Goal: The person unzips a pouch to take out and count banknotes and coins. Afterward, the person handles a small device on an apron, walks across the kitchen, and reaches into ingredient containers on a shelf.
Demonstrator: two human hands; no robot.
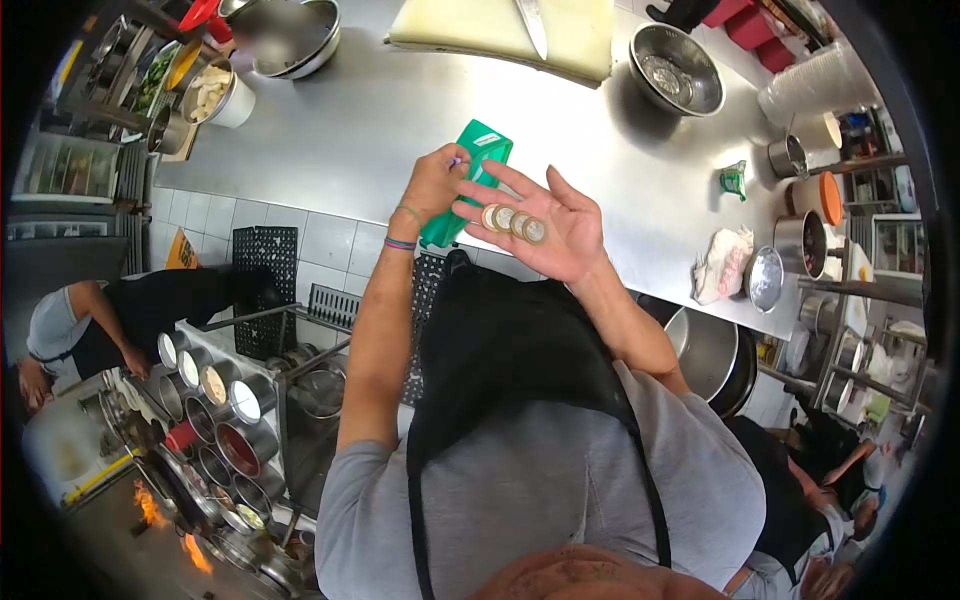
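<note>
Big metal table (330,135) ahead. Green pouch (440,230) is by its near edge, pinched in L hand (434,184), prob. so it won't drop. R hand (556,226) is just beside it, spread flat, palm up like a plate, prob. so coins (519,224) don't roll off. Abt. 4 lie there, overlapping in a row.

Metal table (330,140) | far side: cutting board (455,28) | right: bowl (703,62), crumpled cloth (720,268)

In the hands (566,228), coins (520,224) lie right of the packet (494,153)
</note>
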